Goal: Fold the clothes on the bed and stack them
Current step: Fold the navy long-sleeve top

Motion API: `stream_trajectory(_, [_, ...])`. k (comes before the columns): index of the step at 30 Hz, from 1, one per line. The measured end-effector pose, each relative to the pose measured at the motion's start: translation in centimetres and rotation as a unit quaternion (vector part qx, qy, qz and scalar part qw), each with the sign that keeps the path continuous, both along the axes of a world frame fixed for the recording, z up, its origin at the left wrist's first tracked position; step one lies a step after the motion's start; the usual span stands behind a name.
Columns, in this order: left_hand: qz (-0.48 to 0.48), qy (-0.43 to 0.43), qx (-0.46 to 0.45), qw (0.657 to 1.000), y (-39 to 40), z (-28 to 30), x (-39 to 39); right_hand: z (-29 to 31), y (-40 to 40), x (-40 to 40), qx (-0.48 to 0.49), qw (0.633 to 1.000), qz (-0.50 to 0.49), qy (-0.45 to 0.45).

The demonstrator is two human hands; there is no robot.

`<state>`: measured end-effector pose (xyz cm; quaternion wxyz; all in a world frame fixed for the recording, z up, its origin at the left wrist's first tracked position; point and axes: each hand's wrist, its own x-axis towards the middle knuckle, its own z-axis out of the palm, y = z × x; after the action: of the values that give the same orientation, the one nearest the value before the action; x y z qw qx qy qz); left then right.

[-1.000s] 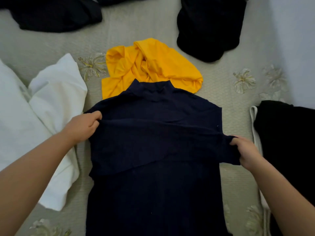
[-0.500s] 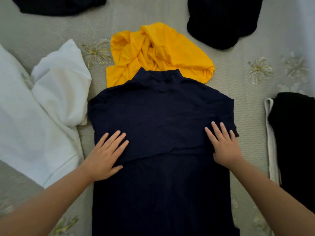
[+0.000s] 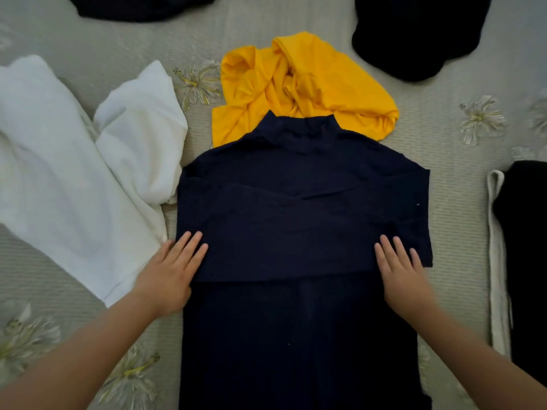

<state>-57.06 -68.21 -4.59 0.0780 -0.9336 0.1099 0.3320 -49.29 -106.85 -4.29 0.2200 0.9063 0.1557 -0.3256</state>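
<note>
Beige quilted bed cover with embroidered flowers [image 3: 296, 31] carries scattered clothes. Dark navy high-neck knit top [image 3: 302, 226] lies flat at centre, sleeves crossed over chest, long axis running from collar toward person. Left hand [image 3: 170, 270] and right hand [image 3: 401, 272] rest flat on sleeve hem at either side edge, fingers [image 3: 189, 247] straight, grasping nothing. Crumpled yellow garment [image 3: 299, 84] beyond collar, white cloth [image 3: 74, 173] left, black garment with pale strip [image 3: 527, 247] right. Likely next: fold lower body up toward collar; both hands equally near
</note>
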Motion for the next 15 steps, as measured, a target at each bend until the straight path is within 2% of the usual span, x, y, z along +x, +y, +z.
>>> stream_trajectory(2, [0.05, 0.042, -0.039, 0.997, -0.3, 1.0, 1.2, 0.3, 0.7, 0.2, 0.014, 1.0, -0.02, -0.007])
stream_trajectory(4, [0.055, -0.063, -0.154, 0.985, -0.6, 1.8, 3.5, 1.0, 1.5, 1.1, 0.095, 0.992, -0.017, -0.076])
stream_trajectory(6, [0.065, -0.213, -0.208, 0.953, -0.7, 1.8, 6.5, 0.9, 1.9, 2.1, 0.209, 0.965, -0.031, -0.157])
stream_trajectory(7, [0.092, -0.223, -0.201, 0.949, -0.9, 1.8, 8.2, 1.0, 2.2, 2.8, 0.227, 0.957, -0.062, -0.168])
stream_trajectory(8, [0.118, -0.21, -0.186, 0.953, -1.0, 1.7, 9.9, 1.1, 2.4, 3.8, 0.206, 0.96, -0.093, -0.164])
stream_trajectory(10, [0.138, -0.127, -0.128, 0.974, -0.7, 0.7, 12.8, 0.9, 2.4, 5.9, 0.142, 0.973, -0.13, -0.126])
stream_trajectory(12, [0.119, -0.072, -0.073, 0.988, 0.1, 0.3, 14.6, 0.4, 1.7, 7.5, 0.105, 0.981, -0.121, -0.111])
stream_trajectory(15, [0.106, -0.112, -0.042, 0.987, 1.5, 0.7, 15.1, 0.8, 1.1, 9.5, 0.154, 0.971, -0.126, -0.129])
